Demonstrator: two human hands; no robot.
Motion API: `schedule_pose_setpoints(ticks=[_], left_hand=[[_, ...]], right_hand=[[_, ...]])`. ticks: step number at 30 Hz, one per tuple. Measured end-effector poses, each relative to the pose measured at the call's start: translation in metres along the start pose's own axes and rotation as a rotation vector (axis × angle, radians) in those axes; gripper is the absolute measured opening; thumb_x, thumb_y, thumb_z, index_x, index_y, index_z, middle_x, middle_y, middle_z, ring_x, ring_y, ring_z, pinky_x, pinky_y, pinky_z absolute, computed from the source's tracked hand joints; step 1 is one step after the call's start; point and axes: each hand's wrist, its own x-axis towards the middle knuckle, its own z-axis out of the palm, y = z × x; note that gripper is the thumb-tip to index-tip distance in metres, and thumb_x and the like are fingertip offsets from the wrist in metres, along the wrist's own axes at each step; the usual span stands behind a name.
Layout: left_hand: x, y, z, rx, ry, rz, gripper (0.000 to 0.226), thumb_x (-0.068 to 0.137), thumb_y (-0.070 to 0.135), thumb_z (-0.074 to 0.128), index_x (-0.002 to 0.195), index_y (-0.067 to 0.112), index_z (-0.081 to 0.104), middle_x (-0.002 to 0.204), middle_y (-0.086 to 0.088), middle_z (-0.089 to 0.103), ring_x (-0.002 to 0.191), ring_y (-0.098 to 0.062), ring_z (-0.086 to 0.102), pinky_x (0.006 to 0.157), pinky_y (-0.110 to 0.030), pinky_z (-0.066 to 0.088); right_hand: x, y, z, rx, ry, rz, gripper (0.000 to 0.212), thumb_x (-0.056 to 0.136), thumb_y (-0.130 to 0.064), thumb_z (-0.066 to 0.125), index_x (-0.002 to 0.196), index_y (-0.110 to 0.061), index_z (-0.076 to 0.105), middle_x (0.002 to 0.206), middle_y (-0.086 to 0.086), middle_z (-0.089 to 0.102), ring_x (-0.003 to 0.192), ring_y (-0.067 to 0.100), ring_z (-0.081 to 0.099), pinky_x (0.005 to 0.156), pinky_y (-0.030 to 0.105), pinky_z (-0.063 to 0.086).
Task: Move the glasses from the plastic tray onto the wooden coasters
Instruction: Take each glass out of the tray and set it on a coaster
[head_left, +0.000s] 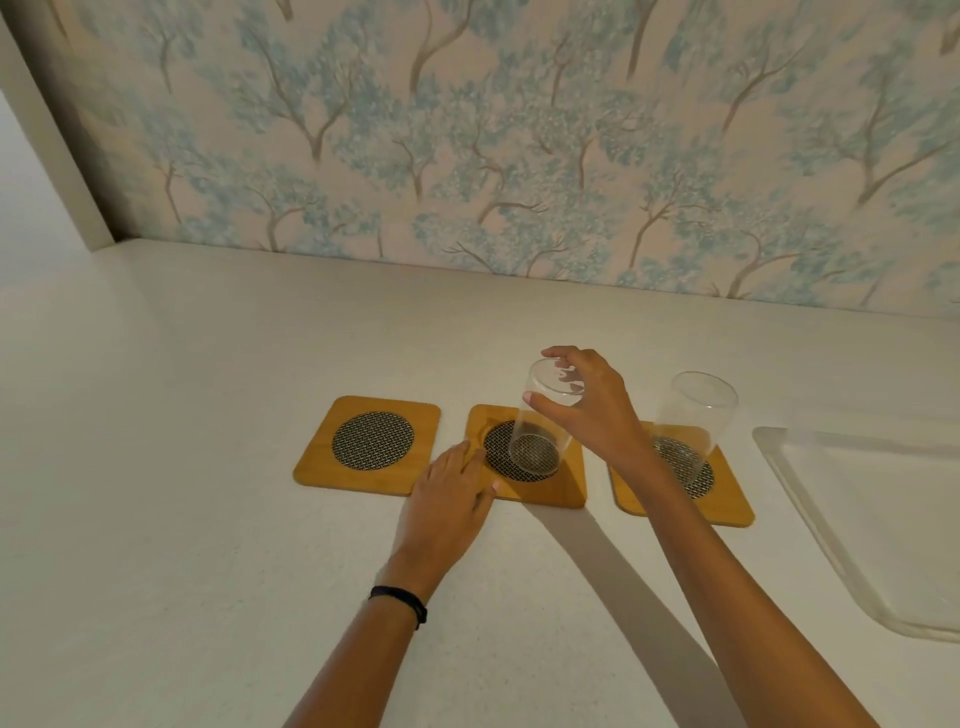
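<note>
Three coasters lay in a row: left coaster (367, 447) bare, a glass (540, 426) on the middle coaster (524, 457), another glass (691, 421) on the right coaster (727, 499); the tray (810, 499) lay right.

We see our right hand (587, 405) raised with the forearm reaching in from the lower right, its fingers (558, 354) and thumb curled in a grip near the top of what it holds. Our left hand (447, 499) lies flat, palm down, fingers together (a dark band circles its wrist).
</note>
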Motion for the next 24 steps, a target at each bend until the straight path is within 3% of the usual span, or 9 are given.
schedule_pose_setpoints(ticks=[13, 24], left_hand=[[0.002, -0.003, 0.006, 0.028, -0.001, 0.012, 0.047, 0.096, 0.037, 0.034, 0.137, 0.016, 0.034, 0.143, -0.004, 0.042, 0.130, -0.017, 0.039, 0.107, -0.036, 0.037], [0.002, -0.001, 0.005, 0.030, 0.006, 0.010, 0.044, 0.095, 0.037, 0.036, 0.134, 0.016, 0.038, 0.143, -0.003, 0.042, 0.128, -0.017, 0.041, 0.106, -0.035, 0.038]], right_hand=[[0.015, -0.001, 0.023, -0.003, -0.041, -0.009, 0.053, 0.072, -0.033, 0.076, 0.119, -0.023, 0.053, 0.119, 0.007, 0.052, 0.102, 0.017, 0.054, 0.088, 0.035, 0.048], [0.014, -0.004, 0.025, -0.013, -0.090, 0.000, 0.051, 0.076, -0.031, 0.072, 0.121, -0.022, 0.051, 0.123, 0.007, 0.048, 0.111, 0.021, 0.051, 0.091, 0.029, 0.042]])
